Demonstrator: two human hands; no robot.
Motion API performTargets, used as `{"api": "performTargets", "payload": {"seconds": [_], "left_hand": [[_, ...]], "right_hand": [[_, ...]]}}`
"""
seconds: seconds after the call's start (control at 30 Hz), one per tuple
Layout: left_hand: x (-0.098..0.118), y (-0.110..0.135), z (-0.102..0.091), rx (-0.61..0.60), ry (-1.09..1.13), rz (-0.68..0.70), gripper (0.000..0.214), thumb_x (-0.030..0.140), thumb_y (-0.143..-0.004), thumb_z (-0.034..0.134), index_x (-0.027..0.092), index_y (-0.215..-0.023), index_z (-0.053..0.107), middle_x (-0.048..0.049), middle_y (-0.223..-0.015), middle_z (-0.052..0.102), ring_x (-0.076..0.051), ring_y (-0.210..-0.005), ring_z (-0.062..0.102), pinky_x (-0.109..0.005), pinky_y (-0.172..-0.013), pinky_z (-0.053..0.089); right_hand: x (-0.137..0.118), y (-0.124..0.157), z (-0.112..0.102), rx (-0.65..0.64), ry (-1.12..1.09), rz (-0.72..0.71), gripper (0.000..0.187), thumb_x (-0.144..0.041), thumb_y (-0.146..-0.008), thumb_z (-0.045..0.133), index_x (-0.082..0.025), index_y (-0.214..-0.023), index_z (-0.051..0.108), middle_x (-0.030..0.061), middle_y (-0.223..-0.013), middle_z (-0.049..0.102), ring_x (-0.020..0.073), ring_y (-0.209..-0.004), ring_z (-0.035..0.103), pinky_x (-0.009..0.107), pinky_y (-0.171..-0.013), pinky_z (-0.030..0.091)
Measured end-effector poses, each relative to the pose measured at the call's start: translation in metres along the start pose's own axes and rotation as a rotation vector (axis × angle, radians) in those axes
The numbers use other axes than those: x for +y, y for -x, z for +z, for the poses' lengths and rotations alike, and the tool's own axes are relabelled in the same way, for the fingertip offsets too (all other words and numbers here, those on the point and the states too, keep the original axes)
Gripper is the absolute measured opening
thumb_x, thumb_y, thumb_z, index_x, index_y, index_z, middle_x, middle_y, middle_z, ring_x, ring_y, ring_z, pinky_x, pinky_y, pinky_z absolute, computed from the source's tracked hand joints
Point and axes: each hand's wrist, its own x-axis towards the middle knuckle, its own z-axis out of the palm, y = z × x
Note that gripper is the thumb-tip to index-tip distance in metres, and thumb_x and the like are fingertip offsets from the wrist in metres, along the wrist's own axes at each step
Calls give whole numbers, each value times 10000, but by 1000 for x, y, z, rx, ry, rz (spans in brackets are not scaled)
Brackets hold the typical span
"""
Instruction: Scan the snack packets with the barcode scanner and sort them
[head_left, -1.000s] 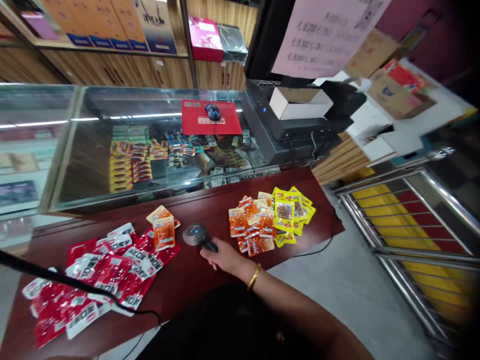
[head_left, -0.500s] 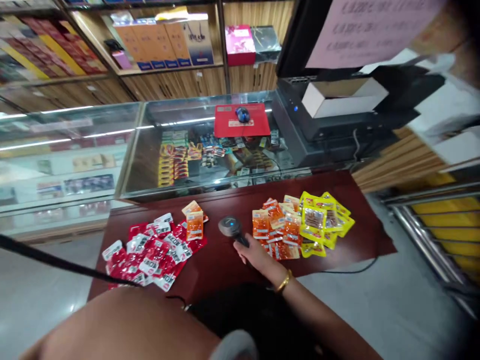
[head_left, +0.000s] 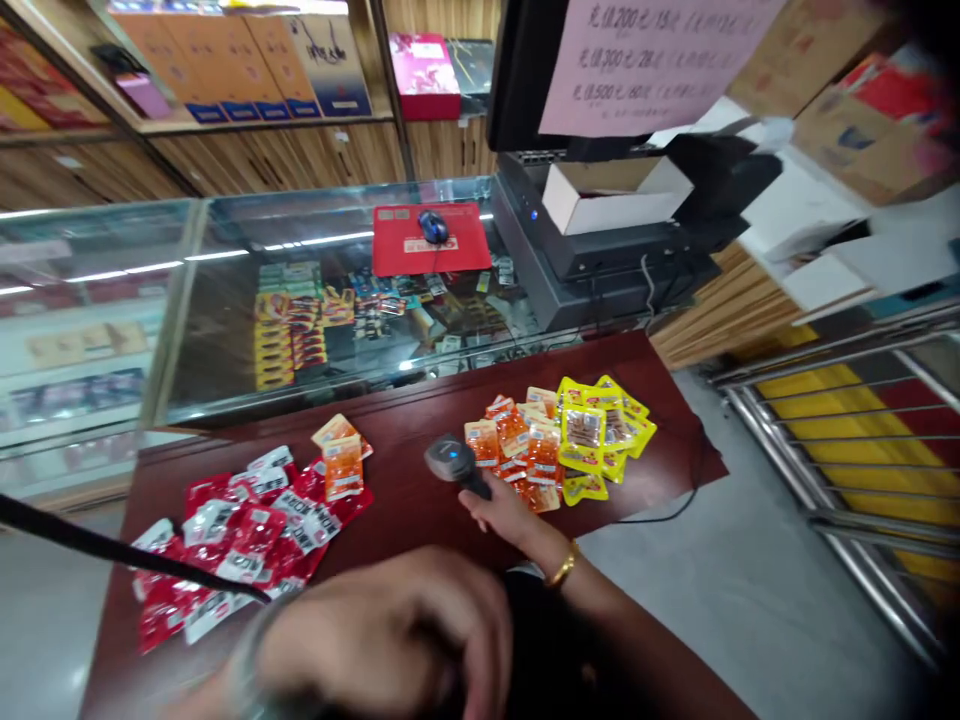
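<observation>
My right hand (head_left: 501, 508) is closed round the handle of a grey handheld barcode scanner (head_left: 450, 458), its head pointing left over the dark red table. Right beside that hand lie orange snack packets (head_left: 541, 450), with yellow snack packets (head_left: 583, 428) heaped against them. Large and blurred in the foreground is my left hand (head_left: 412, 620), a pale band at its wrist. Its fingers look bent, but their tips and anything in them are hidden. Beyond it to the left lies a pile of red-and-white snack packets (head_left: 255, 530); a few orange packets (head_left: 343, 468) rest at its upper edge.
Behind the table (head_left: 420, 400) stands a glass display case (head_left: 225, 310) with a red mouse pad (head_left: 472, 245) and a mouse (head_left: 433, 227) on top. A white open box (head_left: 600, 208) sits on black equipment. Metal railing (head_left: 847, 540) is at right; a dark strap crosses the lower left.
My left hand has come into view in the foreground, where a blurred arm was before. The view has turned right. My right hand still grips the scanner, now nearer the orange packets.
</observation>
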Motion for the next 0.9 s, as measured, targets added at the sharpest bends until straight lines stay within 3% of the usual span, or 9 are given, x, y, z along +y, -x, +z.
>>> {"api": "performTargets", "payload": {"seconds": [0.07, 0.1, 0.17, 0.23, 0.3, 0.43, 0.6, 0.73, 0.9], "left_hand": [[-26, -36, -25, -77, 9, -98, 207, 387, -680, 622, 202, -763, 667, -44, -711, 639, -160, -654, 582, -283, -611, 468], [-45, -53, -38, 15, 49, -125, 205, 358, -685, 607, 172, -766, 636, -34, -719, 627, -130, -620, 557, -255, -594, 448], [-85, -82, -60, 377, 66, -176, 251, 370, -741, 546, 157, -867, 584, -38, -776, 620, -129, -641, 564, -242, -579, 437], [-119, -107, -75, 800, -128, -322, 333, 416, -762, 560, 149, -960, 545, -73, -857, 633, -176, -731, 609, -276, -623, 458], [-137, -126, -83, 971, -434, -326, 492, 461, -732, 651, 130, -1071, 518, -147, -1057, 631, -233, -955, 621, -312, -783, 466], [-134, -155, -85, 979, -745, -399, 571, 460, -746, 678, 147, -1171, 460, -185, -1137, 626, -259, -1042, 618, -309, -814, 440], [-129, -165, -90, 886, -738, -440, 368, 399, -833, 589, 173, -1114, 514, -119, -944, 697, -217, -843, 666, -269, -678, 418], [-147, -141, -104, 873, -653, -338, 204, 320, -798, 639, 182, -946, 615, -69, -910, 709, -175, -826, 651, -239, -684, 426], [-166, -86, -121, 975, -411, -275, 239, 234, -746, 707, 165, -969, 655, -59, -878, 715, -154, -790, 642, -232, -702, 457]], "right_hand": [[4, 6, -11, 81, -8, -3, 412, -496, -782, 649, -186, -1026, 534, -95, -553, 448, 80, -425, 382, 213, -427, 321], [7, 9, -17, 104, -8, 0, 449, -510, -779, 646, -185, -1066, 531, -94, -548, 452, 87, -421, 393, 216, -424, 319], [12, 13, -29, 158, -7, -12, 478, -535, -769, 644, -182, -1072, 534, -82, -563, 483, 92, -421, 419, 224, -431, 338], [15, 17, -39, 184, -3, -25, 459, -544, -777, 634, -182, -1042, 539, -76, -557, 491, 98, -429, 431, 231, -446, 360], [17, 21, -44, 205, 12, -39, 432, -550, -795, 614, -183, -1011, 541, -71, -538, 501, 103, -433, 441, 233, -453, 362], [19, 24, -42, 221, 38, -13, 442, -564, -782, 619, -189, -1001, 539, -75, -519, 497, 108, -416, 445, 233, -435, 350], [26, 23, -31, 192, 11, -12, 458, -591, -779, 612, -191, -982, 518, -76, -561, 503, 93, -411, 430, 227, -432, 348], [29, 18, -21, 160, 48, -5, 455, -592, -780, 611, -196, -986, 527, -90, -518, 468, 100, -397, 417, 227, -422, 334], [27, 6, 3, 56, 140, -3, 442, -545, -818, 596, -188, -1071, 537, -90, -522, 470, 104, -408, 432, 225, -432, 345]]}}
